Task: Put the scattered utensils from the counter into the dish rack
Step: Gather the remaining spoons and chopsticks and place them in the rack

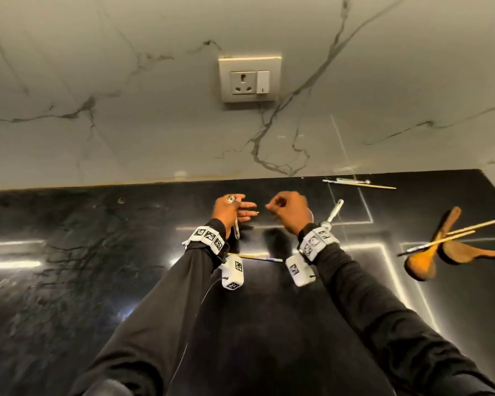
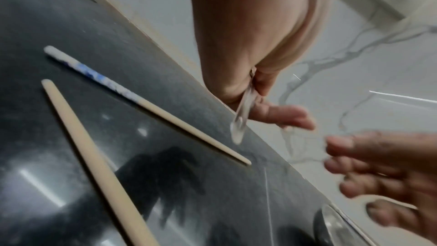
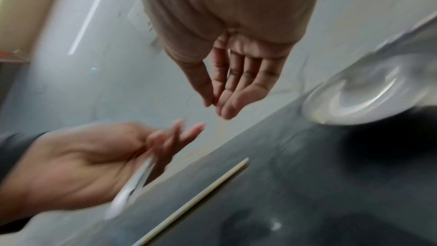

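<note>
Both hands hover over the black counter point(image 1: 97, 252) near the back wall. My left hand point(image 1: 245, 208) pinches the handle of a small metal utensil point(image 2: 241, 119), which hangs down from the fingers point(image 1: 236, 230); its other end is hidden in the hand. My right hand point(image 1: 272, 210) is just to its right, and in the right wrist view its fingers point(image 3: 227, 91) are relaxed and hold nothing. A metal spoon point(image 1: 333, 214) lies beside the right wrist. Two chopsticks point(image 2: 141, 100) point(image 2: 99, 166) lie under the wrists. No dish rack is in view.
At the right, two wooden spoons point(image 1: 429, 252) point(image 1: 483, 252) lie with chopsticks point(image 1: 455, 232) across them. More thin utensils point(image 1: 357, 182) lie against the back wall. A wall socket point(image 1: 249, 80) sits on the marble backsplash above the hands.
</note>
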